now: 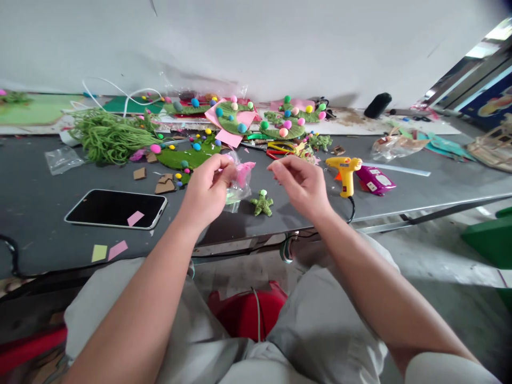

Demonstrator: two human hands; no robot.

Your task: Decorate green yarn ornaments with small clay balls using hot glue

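Note:
My left hand is closed on a small clear plastic bag with something pink inside. The bag hangs just above the grey tabletop. To its right, my right hand is raised with thumb and forefinger pinched together; whatever they hold, if anything, is too small to make out. Between and below the hands lies a small star wrapped in green yarn, a pale pompom at its upper tip. A yellow glue gun stands right of my right hand.
A phone lies at the left, paper scraps near it. Green yarn, pompom-covered leaf shapes and red-and-yellow pliers line the back. A purple packet is at right; the glue gun's black cord runs over the front edge.

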